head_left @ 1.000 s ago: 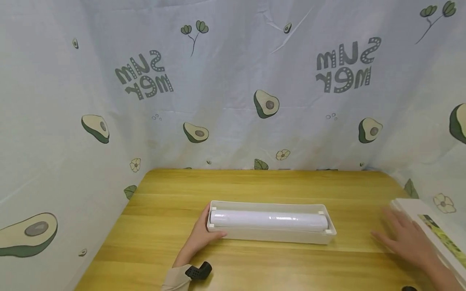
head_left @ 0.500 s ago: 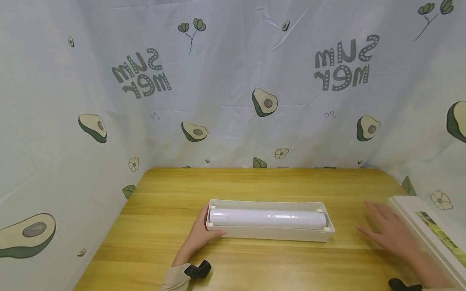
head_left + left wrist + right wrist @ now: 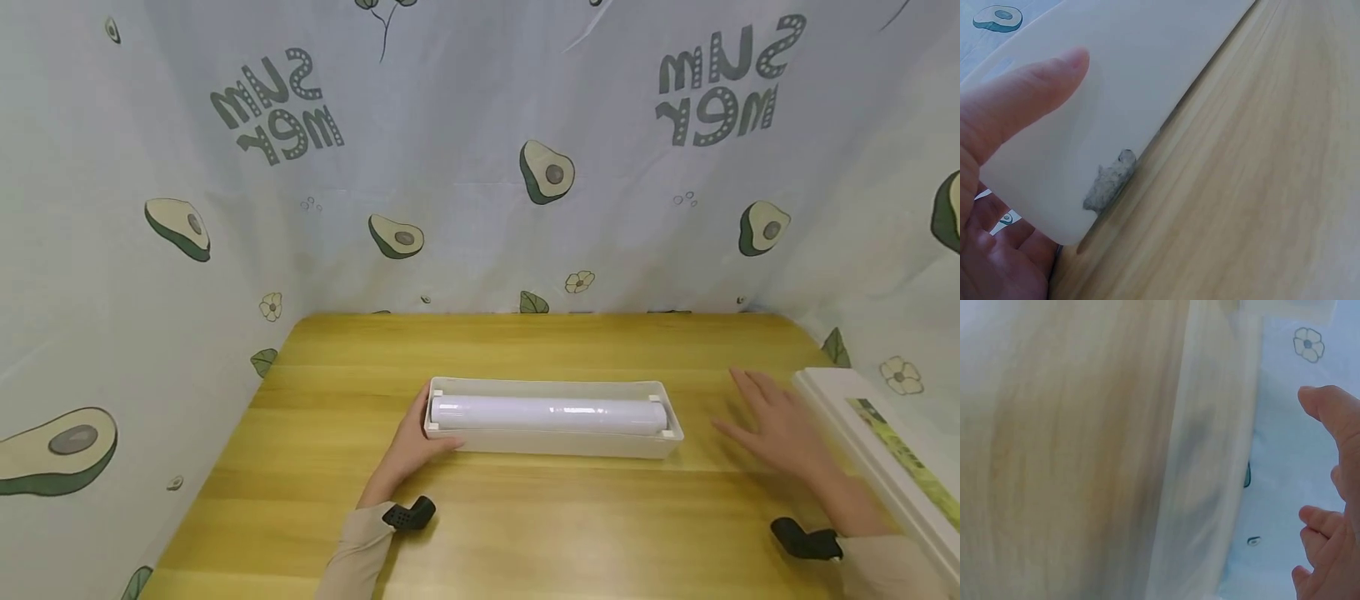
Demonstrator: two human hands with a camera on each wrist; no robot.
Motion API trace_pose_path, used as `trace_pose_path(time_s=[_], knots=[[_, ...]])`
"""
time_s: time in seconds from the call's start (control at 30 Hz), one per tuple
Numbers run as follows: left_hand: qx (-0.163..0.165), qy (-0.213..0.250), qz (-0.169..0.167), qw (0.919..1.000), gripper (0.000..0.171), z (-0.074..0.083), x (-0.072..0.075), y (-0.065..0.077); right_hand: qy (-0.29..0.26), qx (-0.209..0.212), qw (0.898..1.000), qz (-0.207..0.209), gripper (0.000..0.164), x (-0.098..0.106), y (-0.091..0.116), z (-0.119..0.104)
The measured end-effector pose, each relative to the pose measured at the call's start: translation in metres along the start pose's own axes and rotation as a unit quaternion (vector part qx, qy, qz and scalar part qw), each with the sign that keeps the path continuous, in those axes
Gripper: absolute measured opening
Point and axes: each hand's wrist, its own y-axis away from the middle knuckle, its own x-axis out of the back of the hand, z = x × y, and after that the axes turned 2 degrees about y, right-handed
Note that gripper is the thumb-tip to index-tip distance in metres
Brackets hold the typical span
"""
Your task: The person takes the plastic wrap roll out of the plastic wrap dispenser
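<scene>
A long white open-topped box (image 3: pixel 562 442) stands on the table with a glossy white roll (image 3: pixel 547 414) lying lengthwise in it, like a roll of cling film. My left hand (image 3: pixel 411 442) grips the box's left end. Its thumb lies along the near wall, while the other fingers go behind the end. The left wrist view shows that thumb (image 3: pixel 1041 87) on the wall, with a ragged grey patch (image 3: pixel 1111 181) at the lower edge. My right hand (image 3: pixel 783 425), fingers spread and nothing held, is between the box and a long white lid-like piece (image 3: pixel 832 392) with a green-yellow printed strip.
The wooden table (image 3: pixel 525 525) reaches back to a pale curtain (image 3: pixel 465 150) printed with avocados and lettering, which also hangs along both sides. The lid-like piece lies along the table's right edge. A black wrist device (image 3: pixel 408 513) sits on each sleeve.
My right hand has moved left, away from the lid-like piece toward the box. My left hand keeps its grip on the box. The head view has tipped down, so everything sits higher in it.
</scene>
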Motion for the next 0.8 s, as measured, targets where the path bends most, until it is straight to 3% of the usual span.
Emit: trace_pose_path(time_s=[0.37,0.8], knots=[[-0.006,0.001,-0.003,1.0,0.103,0.001,0.002,-0.003,0.012,0.01,1.0,0.01,0.087,0.007,-0.016,-0.013],[-0.01,0.016,-0.007,0.9998,0.103,0.002,0.0,-0.003,0.002,0.015,1.0,-0.012,0.09,0.012,-0.024,-0.024]])
